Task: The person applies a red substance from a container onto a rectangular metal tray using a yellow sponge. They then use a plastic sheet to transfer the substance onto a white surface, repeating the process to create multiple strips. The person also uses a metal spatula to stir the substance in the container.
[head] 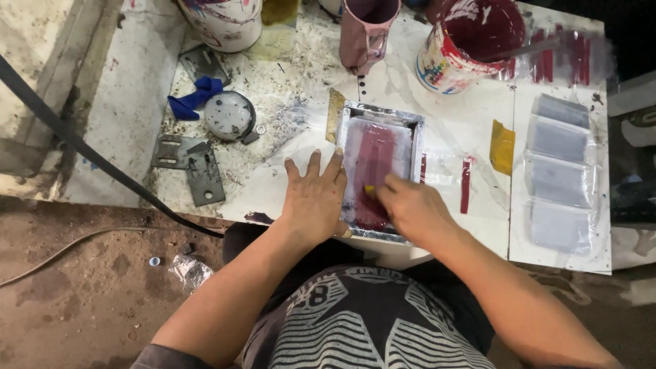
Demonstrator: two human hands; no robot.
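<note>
A small metal-framed printing screen [355, 113] lies on the stained white table [458, 123], with dark red ink [372, 167] spread down its middle. My left hand [314, 198] rests flat, fingers apart, on the table and the frame's left edge. My right hand [413, 208] is closed on a small yellow-tipped scraper [370, 189] pressed into the ink near the frame's lower end.
An open can of dark red paint [471, 41] with a stick stands at the back right, a stained pink mug [365, 34] beside it. Several grey pouches [560, 171] lie along the right edge. A round metal lid [229, 115], blue cloth [195, 97] and metal plates [191, 164] sit left.
</note>
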